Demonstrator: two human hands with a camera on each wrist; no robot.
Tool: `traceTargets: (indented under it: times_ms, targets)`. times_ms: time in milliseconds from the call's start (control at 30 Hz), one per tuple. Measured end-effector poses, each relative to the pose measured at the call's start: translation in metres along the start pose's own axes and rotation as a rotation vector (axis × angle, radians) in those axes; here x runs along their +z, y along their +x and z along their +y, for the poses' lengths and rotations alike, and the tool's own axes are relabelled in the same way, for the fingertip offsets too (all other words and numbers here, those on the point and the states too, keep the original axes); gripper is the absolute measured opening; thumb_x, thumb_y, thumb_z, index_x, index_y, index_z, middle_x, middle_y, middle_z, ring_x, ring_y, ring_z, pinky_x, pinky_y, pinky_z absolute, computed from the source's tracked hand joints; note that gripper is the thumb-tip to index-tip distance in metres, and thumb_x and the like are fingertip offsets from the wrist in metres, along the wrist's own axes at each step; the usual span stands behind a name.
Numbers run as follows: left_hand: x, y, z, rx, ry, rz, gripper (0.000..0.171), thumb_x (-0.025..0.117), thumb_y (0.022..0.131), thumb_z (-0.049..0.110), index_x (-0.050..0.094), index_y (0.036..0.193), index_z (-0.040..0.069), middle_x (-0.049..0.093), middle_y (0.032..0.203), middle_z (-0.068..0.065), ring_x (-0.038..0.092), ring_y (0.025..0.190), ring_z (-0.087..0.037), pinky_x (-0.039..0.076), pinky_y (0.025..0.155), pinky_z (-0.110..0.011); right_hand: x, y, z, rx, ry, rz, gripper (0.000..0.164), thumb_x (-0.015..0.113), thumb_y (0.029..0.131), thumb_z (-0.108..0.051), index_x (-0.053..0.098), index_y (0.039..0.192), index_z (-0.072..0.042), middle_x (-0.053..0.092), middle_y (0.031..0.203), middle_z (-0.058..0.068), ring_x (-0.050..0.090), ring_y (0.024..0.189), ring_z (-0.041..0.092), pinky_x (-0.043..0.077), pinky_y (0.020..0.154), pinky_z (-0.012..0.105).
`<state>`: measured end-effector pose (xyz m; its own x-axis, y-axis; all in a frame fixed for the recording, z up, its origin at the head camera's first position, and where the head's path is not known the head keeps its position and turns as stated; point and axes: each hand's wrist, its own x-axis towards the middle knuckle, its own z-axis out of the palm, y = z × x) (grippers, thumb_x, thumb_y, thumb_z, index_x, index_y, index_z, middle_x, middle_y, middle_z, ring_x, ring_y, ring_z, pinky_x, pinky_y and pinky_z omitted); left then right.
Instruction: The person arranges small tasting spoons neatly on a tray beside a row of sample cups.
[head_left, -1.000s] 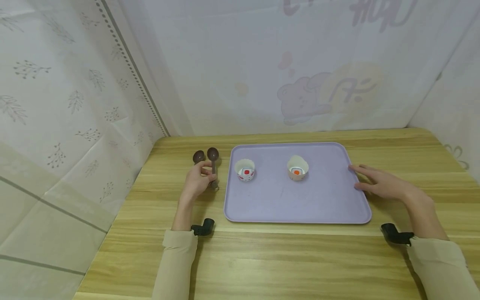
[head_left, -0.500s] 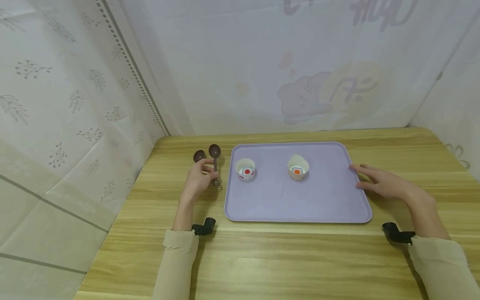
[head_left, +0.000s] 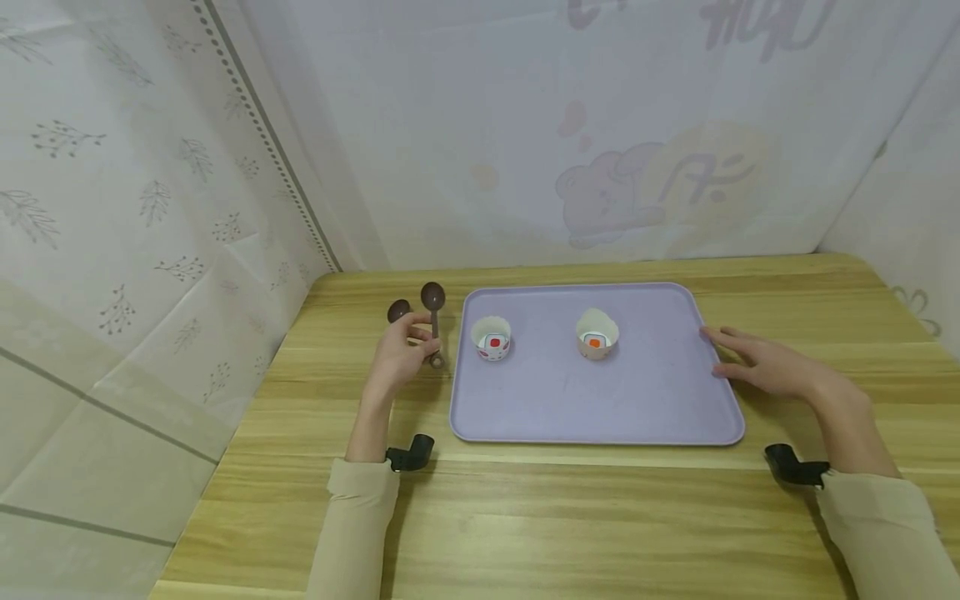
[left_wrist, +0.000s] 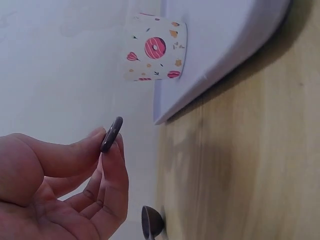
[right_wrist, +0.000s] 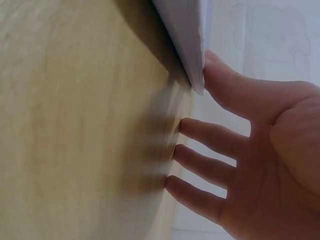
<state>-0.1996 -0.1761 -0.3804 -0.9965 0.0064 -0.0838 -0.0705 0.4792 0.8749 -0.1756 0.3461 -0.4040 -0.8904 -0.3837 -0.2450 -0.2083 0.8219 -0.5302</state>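
Observation:
My left hand [head_left: 397, 354] pinches the handle of a dark brown measuring spoon [head_left: 432, 297] between thumb and fingers, left of the tray. Its round bowl points away from me. Close up, the left wrist view shows the end of the handle [left_wrist: 112, 134] above the wooden table. A second brown measuring spoon [head_left: 398, 311] lies on the table just behind my left hand, its handle hidden. My right hand [head_left: 783, 367] rests against the right edge of the lilac tray [head_left: 585, 408], thumb at the rim, the other fingers extended and spread in the right wrist view.
Two paper baking cups stand on the tray: a white one [head_left: 492, 340] with a red tag inside near the left, and a beige one [head_left: 597, 335] with an orange tag near the middle. A printed curtain [head_left: 465, 142] hangs behind the table.
My left hand has raised the measuring spoon and shifted it slightly right and away from me. The right hand stays at the tray edge; the cups keep their places.

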Motion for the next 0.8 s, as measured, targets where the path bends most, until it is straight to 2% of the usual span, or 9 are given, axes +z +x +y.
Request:
traceTargets:
  times_ms: [100, 233, 367, 800]
  targets:
    - [0.001, -0.001, 0.002, 0.011, -0.009, 0.003, 0.041, 0.068, 0.095, 0.003, 0.057, 0.135, 0.002, 0.061, 0.105, -0.018, 0.061, 0.076, -0.021, 0.048, 0.063, -0.028, -0.001, 0.000, -0.001, 0.003, -0.006, -0.005, 0.071, 0.058, 0.103, -0.034, 0.027, 0.156, 0.002, 0.015, 0.153, 0.044, 0.017, 0.136, 0.066, 0.019, 0.104, 0.078]
    - [0.003, -0.002, 0.007, 0.026, -0.030, 0.004, 0.041, 0.068, 0.095, 0.002, 0.057, 0.135, 0.001, 0.061, 0.104, -0.018, 0.062, 0.075, -0.020, 0.055, 0.073, -0.038, -0.001, 0.000, -0.002, 0.009, -0.014, -0.009, 0.071, 0.058, 0.104, -0.035, 0.026, 0.157, 0.001, 0.015, 0.153, 0.044, 0.017, 0.136, 0.066, 0.019, 0.104, 0.078]
    - [0.005, -0.004, 0.010, 0.034, -0.043, 0.007, 0.041, 0.067, 0.095, 0.001, 0.058, 0.135, 0.000, 0.061, 0.103, -0.018, 0.062, 0.074, -0.021, 0.056, 0.079, -0.046, -0.001, 0.000, -0.003, 0.013, -0.007, -0.008, 0.071, 0.058, 0.103, -0.034, 0.027, 0.156, 0.002, 0.014, 0.154, 0.044, 0.017, 0.137, 0.066, 0.018, 0.105, 0.077]
    - [0.009, -0.003, 0.019, 0.033, -0.085, 0.009, 0.042, 0.067, 0.095, 0.000, 0.057, 0.135, 0.001, 0.061, 0.103, -0.017, 0.065, 0.077, -0.021, 0.057, 0.086, -0.050, -0.001, 0.000, -0.002, 0.021, 0.013, -0.015, 0.072, 0.058, 0.103, -0.034, 0.025, 0.157, 0.001, 0.011, 0.154, 0.043, 0.015, 0.136, 0.067, 0.016, 0.104, 0.078]
